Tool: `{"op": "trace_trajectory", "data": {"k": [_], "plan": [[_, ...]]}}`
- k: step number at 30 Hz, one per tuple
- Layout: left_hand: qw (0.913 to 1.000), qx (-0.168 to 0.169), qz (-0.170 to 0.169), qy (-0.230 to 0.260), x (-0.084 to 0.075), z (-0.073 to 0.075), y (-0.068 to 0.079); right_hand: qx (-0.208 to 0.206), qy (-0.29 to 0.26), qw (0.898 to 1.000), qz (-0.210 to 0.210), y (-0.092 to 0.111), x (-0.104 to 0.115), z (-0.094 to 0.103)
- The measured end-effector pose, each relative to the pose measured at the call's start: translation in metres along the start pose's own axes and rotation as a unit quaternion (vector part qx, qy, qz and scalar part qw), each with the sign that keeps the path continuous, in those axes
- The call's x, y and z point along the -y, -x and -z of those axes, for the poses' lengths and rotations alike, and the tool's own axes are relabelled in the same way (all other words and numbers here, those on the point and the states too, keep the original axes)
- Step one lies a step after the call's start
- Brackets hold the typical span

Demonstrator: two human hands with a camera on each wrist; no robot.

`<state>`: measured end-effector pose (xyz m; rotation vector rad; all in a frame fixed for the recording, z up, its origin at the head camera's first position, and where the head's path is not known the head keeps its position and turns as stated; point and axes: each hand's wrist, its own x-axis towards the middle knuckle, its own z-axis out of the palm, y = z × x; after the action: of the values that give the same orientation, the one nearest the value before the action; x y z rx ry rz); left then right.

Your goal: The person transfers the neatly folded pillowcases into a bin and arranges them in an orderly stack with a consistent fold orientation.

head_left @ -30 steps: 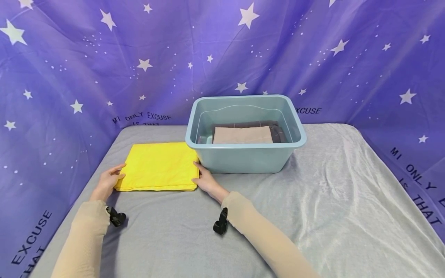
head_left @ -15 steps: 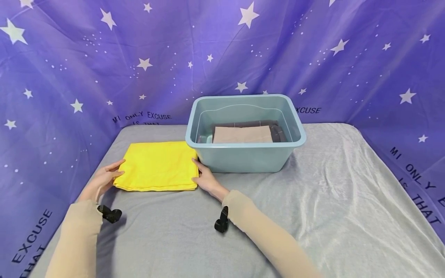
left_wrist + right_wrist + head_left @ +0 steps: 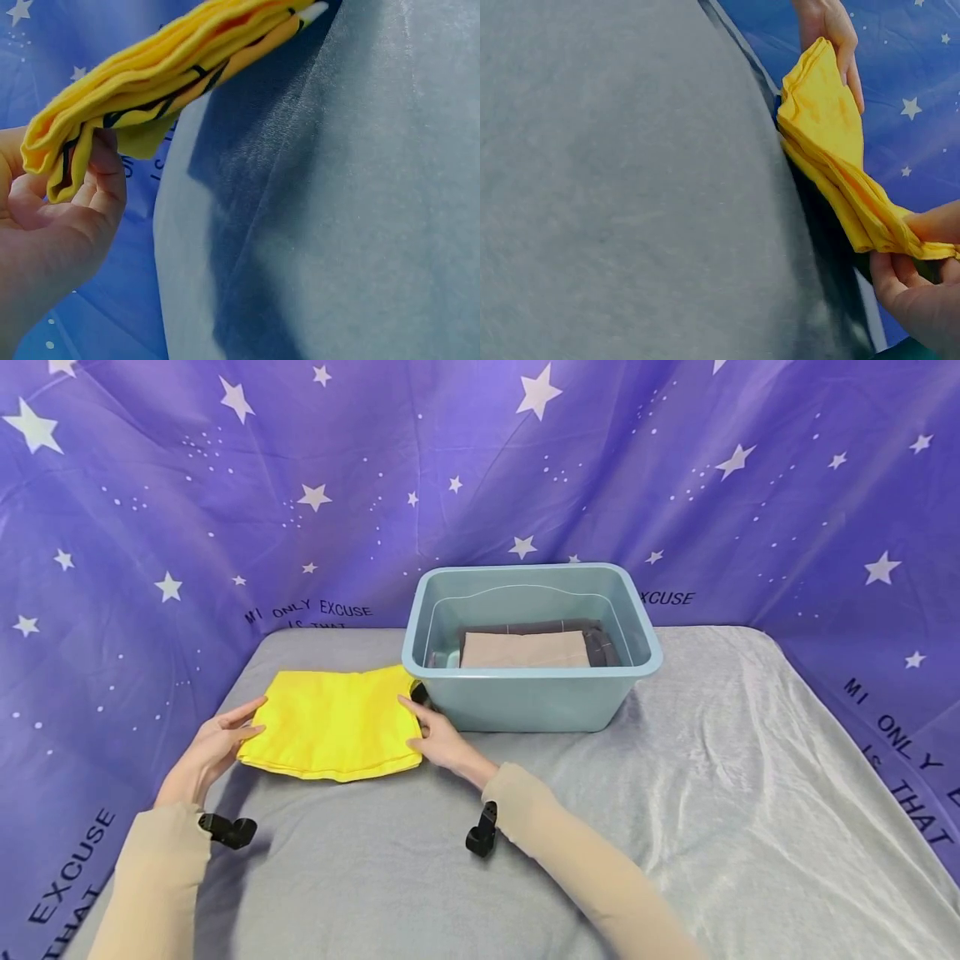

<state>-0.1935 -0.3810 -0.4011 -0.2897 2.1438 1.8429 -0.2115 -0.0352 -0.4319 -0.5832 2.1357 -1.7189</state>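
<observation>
A folded yellow cloth (image 3: 333, 722) hangs between my two hands, its front edge sagging in the middle. At its left edge my left hand (image 3: 210, 745) grips the layers, fingers curled beneath them in the left wrist view. My right hand (image 3: 444, 742) pinches the right edge, with the thumb on top and fingers below in the right wrist view. From the left wrist, the cloth (image 3: 150, 79) shows several stacked layers and dark printed lines on its underside. A shadow falls on the grey covering below it.
Just right of the cloth stands a blue-grey plastic tub (image 3: 525, 703). Inside lie a folded beige cloth (image 3: 525, 650) and a dark grey cloth (image 3: 600, 647). Grey fabric (image 3: 720, 827) covers the table. A purple star-patterned curtain (image 3: 480, 460) rises behind and at both sides.
The yellow cloth has come up off the table and shifted slightly left, its front edge now bowing down. My left hand has moved left; the right has followed a little. The tub has stayed put.
</observation>
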Motion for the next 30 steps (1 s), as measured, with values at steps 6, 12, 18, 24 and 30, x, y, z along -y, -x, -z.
{"op": "trace_trajectory", "data": {"k": [6,12,18,24,30], "plan": [[0.9997,0.013,-0.012,0.015,-0.001,0.001,0.012,0.043,0.029,0.998,0.038,0.004,0.009,0.005],[0.9982,0.028,-0.043,0.030,-0.001,0.001,0.027,0.088,0.037,0.992,0.086,0.010,0.016,0.012],[0.9943,0.033,-0.084,0.056,-0.002,0.001,0.041,0.100,0.035,0.991,0.081,0.012,0.026,0.014],[0.9922,0.028,-0.103,0.065,-0.007,0.001,0.052,0.112,0.017,0.991,0.071,0.013,0.034,0.015],[0.9832,0.047,-0.138,0.111,-0.010,0.003,0.059,0.126,0.010,0.989,0.078,0.017,0.047,0.016]]}}
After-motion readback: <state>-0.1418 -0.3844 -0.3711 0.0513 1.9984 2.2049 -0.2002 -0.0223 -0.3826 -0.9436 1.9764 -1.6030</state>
